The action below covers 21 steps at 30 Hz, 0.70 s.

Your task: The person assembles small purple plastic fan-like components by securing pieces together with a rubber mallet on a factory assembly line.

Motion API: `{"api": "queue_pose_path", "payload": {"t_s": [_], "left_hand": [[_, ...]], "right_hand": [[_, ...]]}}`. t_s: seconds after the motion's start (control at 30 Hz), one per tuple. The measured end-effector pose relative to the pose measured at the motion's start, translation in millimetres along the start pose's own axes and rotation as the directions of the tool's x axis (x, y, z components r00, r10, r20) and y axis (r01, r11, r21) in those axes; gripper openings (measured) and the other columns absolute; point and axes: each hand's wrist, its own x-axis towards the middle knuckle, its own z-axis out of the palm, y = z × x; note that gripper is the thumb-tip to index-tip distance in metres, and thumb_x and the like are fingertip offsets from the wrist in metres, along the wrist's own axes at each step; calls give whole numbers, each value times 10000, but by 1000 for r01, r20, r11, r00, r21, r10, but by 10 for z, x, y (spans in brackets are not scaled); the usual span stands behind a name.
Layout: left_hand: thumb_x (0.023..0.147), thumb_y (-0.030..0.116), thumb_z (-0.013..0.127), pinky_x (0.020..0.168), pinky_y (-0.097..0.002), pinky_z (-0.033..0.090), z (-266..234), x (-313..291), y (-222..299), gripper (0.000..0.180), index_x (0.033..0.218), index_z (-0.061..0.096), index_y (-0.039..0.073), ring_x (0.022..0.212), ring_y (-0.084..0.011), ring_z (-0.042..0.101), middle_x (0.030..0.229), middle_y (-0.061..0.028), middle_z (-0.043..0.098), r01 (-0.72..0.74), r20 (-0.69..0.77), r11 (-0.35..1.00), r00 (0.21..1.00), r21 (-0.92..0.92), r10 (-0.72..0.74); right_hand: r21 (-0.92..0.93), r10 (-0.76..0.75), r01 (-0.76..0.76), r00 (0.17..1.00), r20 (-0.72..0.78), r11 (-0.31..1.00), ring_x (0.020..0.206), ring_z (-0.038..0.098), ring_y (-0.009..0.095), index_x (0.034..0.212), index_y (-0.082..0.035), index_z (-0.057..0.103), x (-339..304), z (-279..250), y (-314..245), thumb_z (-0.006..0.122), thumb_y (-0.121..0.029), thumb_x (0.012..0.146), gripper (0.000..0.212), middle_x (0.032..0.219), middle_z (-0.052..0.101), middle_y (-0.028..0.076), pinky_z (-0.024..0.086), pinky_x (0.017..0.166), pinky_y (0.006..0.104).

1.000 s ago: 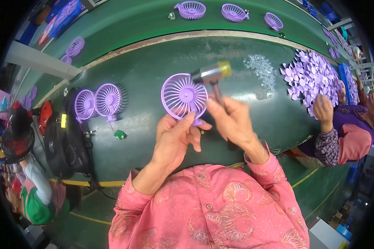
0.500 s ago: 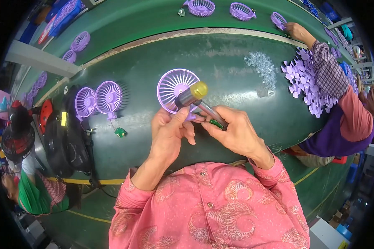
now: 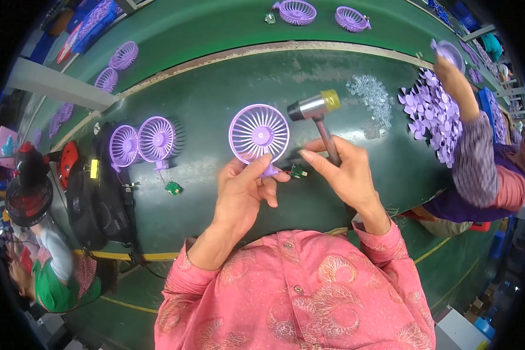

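Note:
My left hand pinches the lower stem of a round purple fan housing, its spoked face turned up. From that stem a small green circuit board hangs out on a short wire, close to my right fingers. Wrapped round the handle of a two-ended mallet is my right hand. The mallet's head, yellow at one end and dark metal at the other, is up to the right of the housing and apart from it.
Two more purple housings with a green board lie left, beside a black bag. Small clear parts and purple fan blades are heaped right. Beyond runs a green conveyor. At right a co-worker's hand holds a housing.
The mallet's head has swung off the lower right of the housing, up and to the right. The housing's face is now uncovered. The co-worker's hand and a purple housing have moved right.

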Motion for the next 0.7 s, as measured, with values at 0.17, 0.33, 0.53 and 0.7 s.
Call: {"api": "queue_pose_path", "payload": {"t_s": [0.17, 0.33, 0.53, 0.7], "left_hand": [[941, 210, 633, 448, -279, 532, -17, -29, -105, 250, 1031, 598, -20, 567, -152, 625, 815, -149, 677, 53, -11, 997, 998, -61, -54], [921, 318, 672, 474, -271, 572, -2, -42, -87, 361, 1025, 590, -18, 629, -179, 666, 841, -120, 662, 211, -2, 975, 977, -74, -211], [968, 339, 602, 522, -296, 580, -30, -154, -21, 372, 1020, 581, -29, 640, -174, 661, 852, -127, 674, 137, 112, 990, 985, -38, -132], [896, 100, 677, 621, -308, 523, -160, -227, -289, 223, 1088, 608, 9, 715, -190, 624, 925, -103, 652, -428, 257, 548, 896, 719, 363]], "right_hand": [[-180, -595, 615, 789, 155, 768, 757, 670, 331, 1075, -17, 645, -116, 110, -44, 667, -37, 804, 272, 1040, 652, 148, 550, 605, 420], [-346, -467, 565, 821, 329, 749, 729, 674, 281, 1151, -26, 605, -188, 221, -64, 640, -4, 790, 363, 1109, 600, 124, 548, 542, 381], [-213, -637, 646, 762, 117, 733, 684, 647, 196, 1036, 1, 685, -34, 235, 92, 694, 6, 770, 267, 914, 672, 106, 475, 531, 282], [330, 157, -172, 985, 70, 928, 510, 470, 27, 848, 40, 717, 187, 159, -46, 740, -113, 860, 155, 619, 602, -6, 312, 426, 211]]}}
